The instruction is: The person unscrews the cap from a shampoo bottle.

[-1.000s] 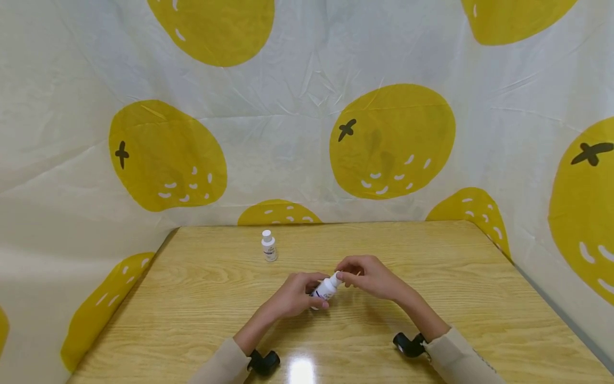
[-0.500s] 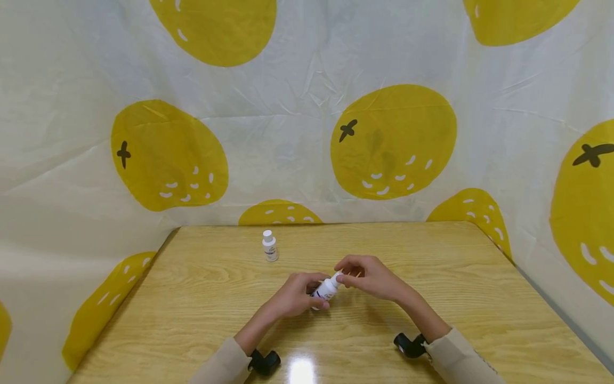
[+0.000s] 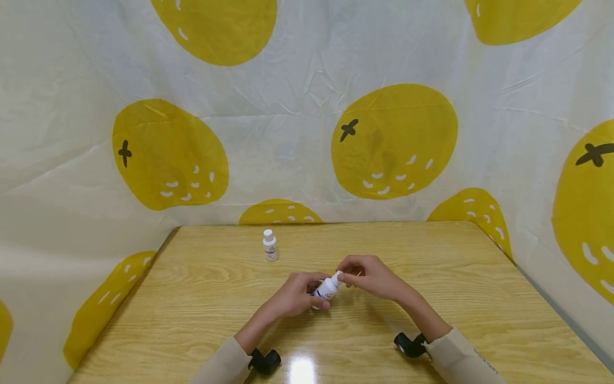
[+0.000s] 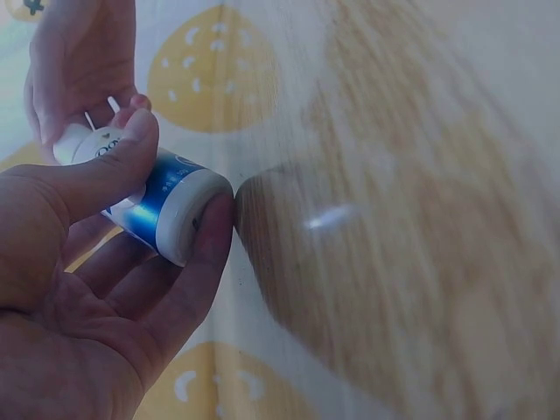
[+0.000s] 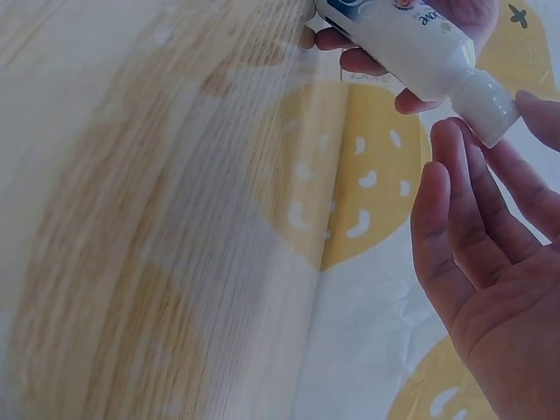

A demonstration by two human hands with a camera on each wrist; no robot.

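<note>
I judge the white bottle light and fairly stiff; its smooth wall looks like plastic, with slight give under firm pressure. Breakage appears unlikely; slippage on the glossy surface is the greater risk. Suitable holding points: the body around the blue label, and the sides of the cap.

Orientation: the long axis runs diagonally and is tilted. The cap end points right and far, raised; the base faces left and near.

Location: between my hands, over the middle of the tabletop. I cannot tell whether the base touches the surface.

State of hands: my left hand is curled around the body, thumb along one side. My right hand pinches the cap between thumb and fingers.

A second bottle stands upright, capped, farther away and to the left.
</note>
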